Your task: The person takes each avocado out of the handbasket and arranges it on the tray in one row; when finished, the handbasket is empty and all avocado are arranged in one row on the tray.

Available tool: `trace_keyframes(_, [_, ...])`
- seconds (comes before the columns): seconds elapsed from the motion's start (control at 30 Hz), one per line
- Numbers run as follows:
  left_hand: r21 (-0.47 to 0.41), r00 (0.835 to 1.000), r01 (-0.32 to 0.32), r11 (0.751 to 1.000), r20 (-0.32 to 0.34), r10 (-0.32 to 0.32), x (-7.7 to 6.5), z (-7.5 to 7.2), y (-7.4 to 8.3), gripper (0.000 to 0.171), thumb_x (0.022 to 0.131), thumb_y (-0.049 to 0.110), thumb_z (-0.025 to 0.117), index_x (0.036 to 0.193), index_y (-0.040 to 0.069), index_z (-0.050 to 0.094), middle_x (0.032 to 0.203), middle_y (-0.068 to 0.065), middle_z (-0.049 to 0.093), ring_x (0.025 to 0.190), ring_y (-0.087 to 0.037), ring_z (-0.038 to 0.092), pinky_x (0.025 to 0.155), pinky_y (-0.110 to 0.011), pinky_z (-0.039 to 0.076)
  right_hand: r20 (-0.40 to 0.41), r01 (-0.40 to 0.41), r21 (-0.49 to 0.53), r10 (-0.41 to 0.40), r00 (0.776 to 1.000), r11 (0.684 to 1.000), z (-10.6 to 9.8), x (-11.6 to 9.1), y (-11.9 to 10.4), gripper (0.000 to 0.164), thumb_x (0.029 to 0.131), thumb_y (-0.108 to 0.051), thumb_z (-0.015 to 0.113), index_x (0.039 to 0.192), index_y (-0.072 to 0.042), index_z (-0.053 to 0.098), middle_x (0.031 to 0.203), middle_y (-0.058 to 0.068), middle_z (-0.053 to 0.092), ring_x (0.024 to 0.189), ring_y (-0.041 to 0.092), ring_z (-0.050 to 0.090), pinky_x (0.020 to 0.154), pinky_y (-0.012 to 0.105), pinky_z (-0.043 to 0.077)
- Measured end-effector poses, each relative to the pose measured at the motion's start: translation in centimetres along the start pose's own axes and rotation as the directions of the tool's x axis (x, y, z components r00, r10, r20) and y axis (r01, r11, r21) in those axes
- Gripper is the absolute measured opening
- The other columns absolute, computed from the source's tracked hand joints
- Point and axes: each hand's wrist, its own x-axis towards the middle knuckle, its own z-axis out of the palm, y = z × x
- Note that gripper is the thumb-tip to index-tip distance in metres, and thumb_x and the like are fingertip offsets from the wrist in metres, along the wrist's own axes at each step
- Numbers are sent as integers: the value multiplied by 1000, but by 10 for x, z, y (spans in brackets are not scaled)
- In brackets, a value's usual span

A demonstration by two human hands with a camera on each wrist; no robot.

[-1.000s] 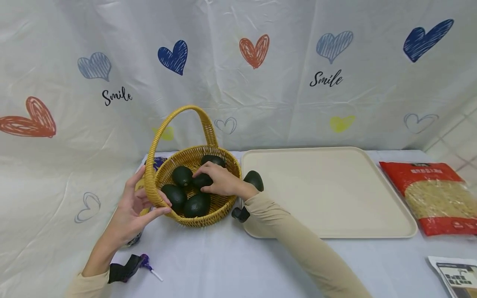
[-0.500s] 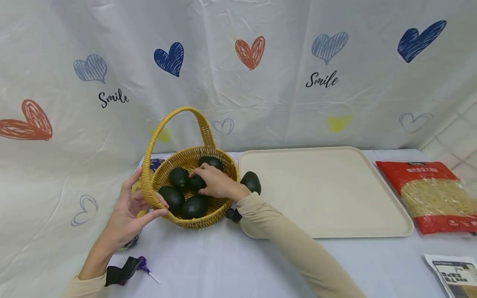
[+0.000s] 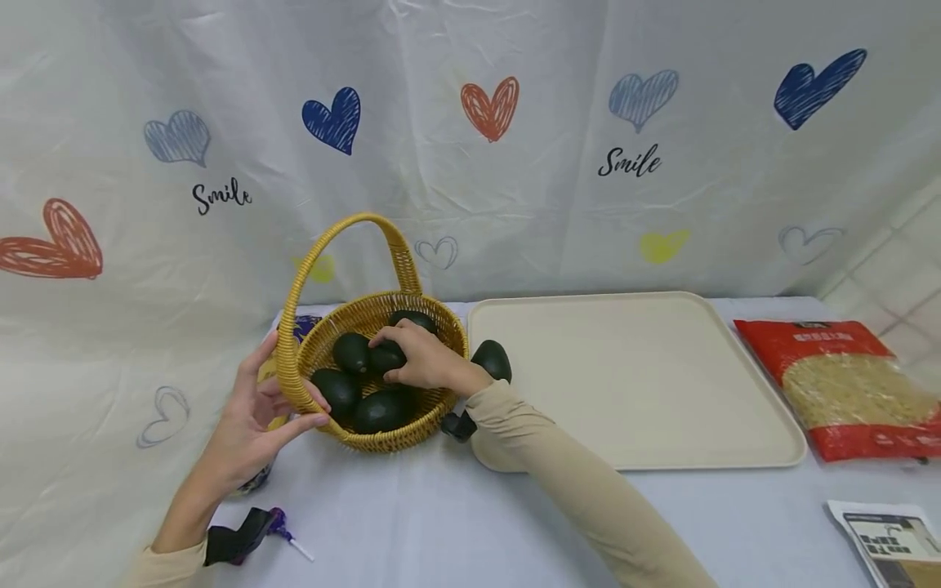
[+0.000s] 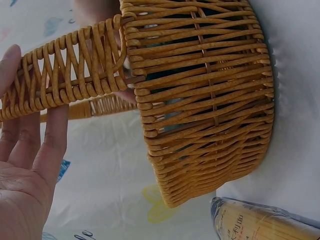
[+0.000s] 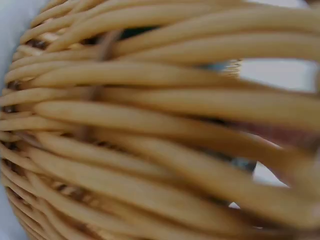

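Note:
A yellow wicker basket with a tall arched handle stands left of the middle in the head view, holding several dark green avocados. My left hand grips the foot of the handle, fingers behind it and thumb near the rim. In the left wrist view, that hand's fingers run under the woven handle. Inside the basket, my right hand curls over one avocado, fingers on its far side and thumb on its near side. Basket weave fills the right wrist view, hiding most of that hand.
A cream tray lies right of the basket, with one avocado at its left end. Further right is a red pasta bag above a white-edged packet. A purple lollipop and another pasta packet are at left.
The head view has shifted slightly, so everything sits a little further left. Both hands keep their places: left at the handle, right on the avocado inside the basket.

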Motion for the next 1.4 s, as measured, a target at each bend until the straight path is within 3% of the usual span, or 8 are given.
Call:
trace_keyframes(0.17, [69, 998, 58, 996, -11, -58, -3, -1, 4, 124, 77, -30, 74, 167, 11, 0, 102, 3, 73, 96, -8, 70, 89, -20, 58, -82, 63, 57, -58, 995, 996, -19, -8, -14, 47, 93, -13, 80, 138, -12, 64, 134, 11, 58, 121, 26, 57, 104, 37, 49])
trace_keyframes(0.33, [103, 996, 84, 991, -15, -83, -3, -2, 6, 125, 76, -30, 74, 167, 11, -1, 101, 3, 72, 96, -8, 70, 90, -20, 58, -195, 149, 152, -118, 974, 977, -52, -30, -17, 49, 90, -13, 83, 136, -10, 65, 134, 6, 63, 121, 22, 57, 101, 35, 51])
trace_keyframes(0.5, [111, 998, 63, 992, -14, -61, -3, -4, 3, 125, 76, -30, 74, 168, 11, 0, 101, 3, 72, 95, -8, 70, 86, -20, 58, -261, 156, 218, -96, 960, 964, -85, -64, -1, 54, 88, -15, 84, 138, -10, 64, 138, 5, 64, 118, 25, 61, 89, 40, 57])
trace_keyframes(0.67, [102, 999, 41, 994, -11, -40, -1, -4, 2, 127, 74, -33, 74, 167, 10, 1, 101, 3, 71, 95, -8, 70, 85, -19, 59, -269, 88, 218, -27, 963, 972, -109, -104, 31, 55, 87, -14, 87, 137, -10, 65, 137, 6, 64, 115, 28, 62, 82, 46, 58])
trace_keyframes(0.83, [148, 996, 91, 985, -19, -89, 1, -3, 7, 127, 76, -29, 75, 168, 12, -1, 102, 5, 71, 95, -7, 70, 87, -19, 58, -236, -13, 184, 57, 970, 983, -117, -141, 75, 53, 86, -14, 88, 134, -11, 66, 135, 6, 64, 112, 27, 63, 79, 42, 58])
trace_keyframes(0.97, [144, 996, 92, 985, -18, -90, 1, -3, 7, 126, 77, -28, 76, 168, 12, -2, 101, 5, 71, 95, -7, 70, 89, -19, 57, -170, -62, 180, 93, 981, 982, -115, -162, 99, 51, 85, -15, 88, 132, -14, 68, 133, 4, 66, 112, 27, 63, 79, 39, 58])
trace_keyframes(1.2, [123, 998, 64, 990, -15, -63, -1, -3, 4, 126, 75, -31, 75, 167, 10, -1, 102, 4, 71, 97, -7, 69, 89, -19, 57, -43, -62, 216, 73, 996, 974, -103, -176, 113, 51, 85, -13, 88, 131, -15, 68, 130, 0, 67, 112, 28, 60, 80, 36, 58])
trace_keyframes(1.4, [113, 997, 83, 990, -8, -83, 0, 0, 6, 127, 75, -31, 74, 168, 12, -1, 102, 3, 72, 98, -8, 69, 90, -20, 58, 48, -43, 203, 34, 998, 978, -93, -179, 119, 51, 84, -16, 89, 130, -15, 67, 128, -1, 67, 112, 27, 60, 84, 39, 58])
